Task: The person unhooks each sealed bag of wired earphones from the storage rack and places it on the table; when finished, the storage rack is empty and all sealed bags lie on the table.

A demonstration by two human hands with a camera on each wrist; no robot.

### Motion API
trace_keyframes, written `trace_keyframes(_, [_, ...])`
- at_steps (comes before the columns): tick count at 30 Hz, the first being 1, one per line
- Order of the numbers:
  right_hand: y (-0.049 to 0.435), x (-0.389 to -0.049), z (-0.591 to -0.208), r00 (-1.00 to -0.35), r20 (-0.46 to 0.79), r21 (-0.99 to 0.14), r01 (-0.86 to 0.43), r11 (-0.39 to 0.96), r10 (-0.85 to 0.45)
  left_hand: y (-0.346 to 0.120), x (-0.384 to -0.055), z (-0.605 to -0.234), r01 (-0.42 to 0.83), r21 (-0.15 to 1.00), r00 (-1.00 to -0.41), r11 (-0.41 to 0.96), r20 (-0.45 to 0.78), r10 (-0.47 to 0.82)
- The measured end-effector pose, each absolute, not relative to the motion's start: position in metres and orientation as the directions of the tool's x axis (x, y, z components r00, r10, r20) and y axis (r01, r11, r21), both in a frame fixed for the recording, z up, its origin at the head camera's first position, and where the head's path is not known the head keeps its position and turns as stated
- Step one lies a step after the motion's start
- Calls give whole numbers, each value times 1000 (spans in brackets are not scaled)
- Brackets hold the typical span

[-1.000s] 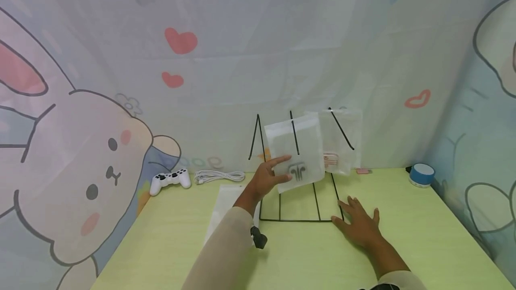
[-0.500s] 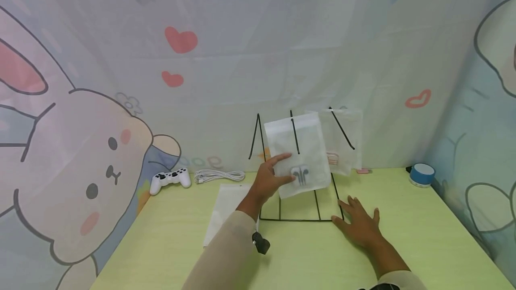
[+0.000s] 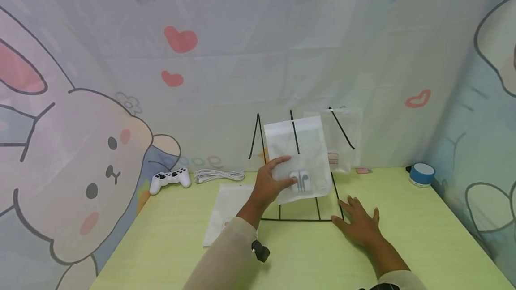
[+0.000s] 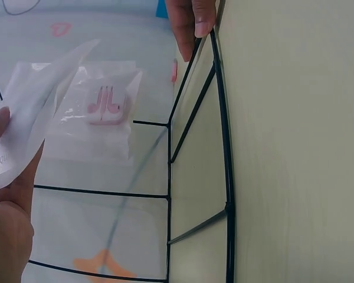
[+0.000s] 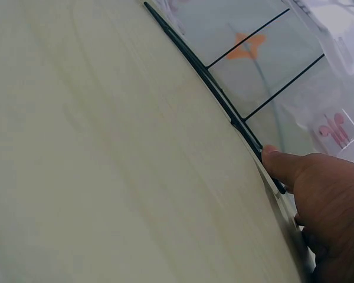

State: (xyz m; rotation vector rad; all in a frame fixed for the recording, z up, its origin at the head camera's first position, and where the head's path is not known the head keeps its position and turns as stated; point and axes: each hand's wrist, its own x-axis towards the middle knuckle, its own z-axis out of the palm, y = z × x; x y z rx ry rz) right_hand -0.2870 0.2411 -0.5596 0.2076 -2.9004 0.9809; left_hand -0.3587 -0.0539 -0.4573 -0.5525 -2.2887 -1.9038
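Observation:
My left hand [image 3: 270, 185] pinches the lower left of a white zip bag [image 3: 300, 140] with earphones [image 3: 300, 181] showing through it. Near its top edge, the bag is on the middle prong of a black wire display rack [image 3: 300, 220]. Behind it to the right, a clearer bag [image 3: 347, 140] hangs at the right prong; pink earphones [image 4: 106, 106] show inside it in the left wrist view. At the rack's front right corner, my right hand [image 3: 359, 223] holds the base, thumb on the front bar and forefinger on the side bar.
Another white bag [image 3: 230, 205] lies on the table, partly under my left forearm. Farther back sit a white game controller [image 3: 170, 180], a coiled white cable [image 3: 219, 176], a small pink item [image 3: 363, 171] and a blue-and-white cylinder [image 3: 421, 175].
My left hand has moved slightly down and right with the bag, which now hangs lower and straighter on the middle prong. The right hand has stayed at the rack's corner.

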Motion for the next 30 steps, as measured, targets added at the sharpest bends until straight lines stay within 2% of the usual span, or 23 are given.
trace_keyframes(30, [242,-288,-562,-988,110,-610,-157,777,-113,-63,-328,-458,365,921,-913,137,325,247])
